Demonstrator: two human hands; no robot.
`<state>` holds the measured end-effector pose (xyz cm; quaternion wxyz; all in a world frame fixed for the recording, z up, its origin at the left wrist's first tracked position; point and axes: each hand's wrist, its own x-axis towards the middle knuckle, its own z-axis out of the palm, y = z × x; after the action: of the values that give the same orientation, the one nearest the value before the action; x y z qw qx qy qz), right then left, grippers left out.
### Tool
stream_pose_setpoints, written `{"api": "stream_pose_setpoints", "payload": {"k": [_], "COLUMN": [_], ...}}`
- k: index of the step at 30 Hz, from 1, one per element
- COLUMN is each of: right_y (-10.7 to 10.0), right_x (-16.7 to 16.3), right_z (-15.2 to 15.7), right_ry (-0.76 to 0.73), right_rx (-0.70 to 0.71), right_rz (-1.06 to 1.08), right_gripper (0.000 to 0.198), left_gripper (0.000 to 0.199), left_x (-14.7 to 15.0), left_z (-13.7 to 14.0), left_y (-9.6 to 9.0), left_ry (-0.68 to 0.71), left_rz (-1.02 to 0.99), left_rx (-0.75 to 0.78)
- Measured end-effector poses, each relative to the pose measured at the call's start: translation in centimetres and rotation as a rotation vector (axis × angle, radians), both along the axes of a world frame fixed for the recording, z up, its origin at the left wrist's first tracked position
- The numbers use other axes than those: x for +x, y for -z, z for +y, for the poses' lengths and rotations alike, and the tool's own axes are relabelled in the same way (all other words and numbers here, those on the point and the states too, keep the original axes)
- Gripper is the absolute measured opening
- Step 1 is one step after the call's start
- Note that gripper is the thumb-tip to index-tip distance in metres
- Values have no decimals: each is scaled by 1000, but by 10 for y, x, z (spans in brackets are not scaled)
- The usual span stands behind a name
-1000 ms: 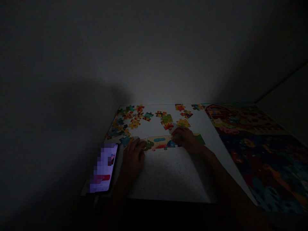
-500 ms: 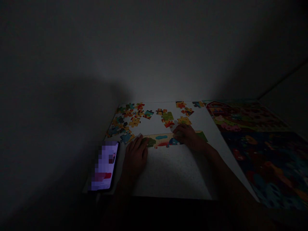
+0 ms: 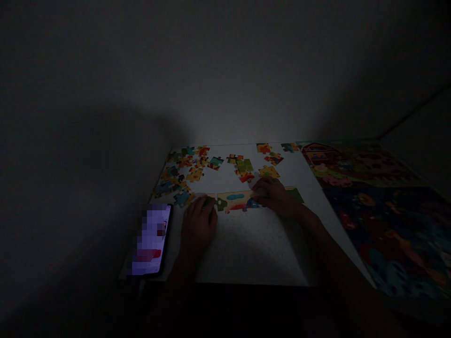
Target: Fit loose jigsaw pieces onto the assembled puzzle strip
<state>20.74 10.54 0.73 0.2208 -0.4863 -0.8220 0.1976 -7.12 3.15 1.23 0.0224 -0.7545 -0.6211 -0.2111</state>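
Observation:
A row of joined jigsaw pieces (image 3: pixel 234 202) lies across the white table, showing a blue patch, a red shape and green bushes. My left hand (image 3: pixel 199 219) is at its left end, fingers bent over a jigsaw piece (image 3: pixel 211 197). A narrow gap separates that piece from the row. Over the right part of the row, my right hand (image 3: pixel 275 196) rests with curled fingers pressed on the pieces, covering some of them. Its fingertips are dim and partly hidden.
Several loose jigsaw pieces (image 3: pixel 194 174) are heaped at the back left, with more (image 3: pixel 244 165) behind the row and near the wall. A lit phone (image 3: pixel 152 239) lies left of my left hand. Two completed-looking pictures (image 3: pixel 362 164) cover the right side.
A gap has opened between the piece under my left hand and the row. My right hand stays on the row. The view has shifted slightly.

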Motion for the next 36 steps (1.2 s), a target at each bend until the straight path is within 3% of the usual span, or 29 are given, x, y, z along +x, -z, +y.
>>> {"api": "stream_pose_setpoints", "payload": {"k": [12, 20, 29, 36], "right_y": [-3, -3, -9, -5], "right_x": [-2, -3, -30, -31], "right_z": [-1, -1, -18, -20], "right_ry": [15, 16, -28, -25], "right_rx": [7, 3, -10, -18], "right_rz": [-12, -29, -59, -69], "right_gripper": [18, 17, 41, 46], "left_gripper": [34, 34, 30, 29], "left_x": [-4, -5, -4, 1], "left_z": [1, -2, -2, -3], "left_y": [7, 6, 3, -4], "left_ry": [-1, -2, 67, -8], "left_rz": [-119, -94, 14, 28], "left_rx": [-9, -35, -9, -18]}}
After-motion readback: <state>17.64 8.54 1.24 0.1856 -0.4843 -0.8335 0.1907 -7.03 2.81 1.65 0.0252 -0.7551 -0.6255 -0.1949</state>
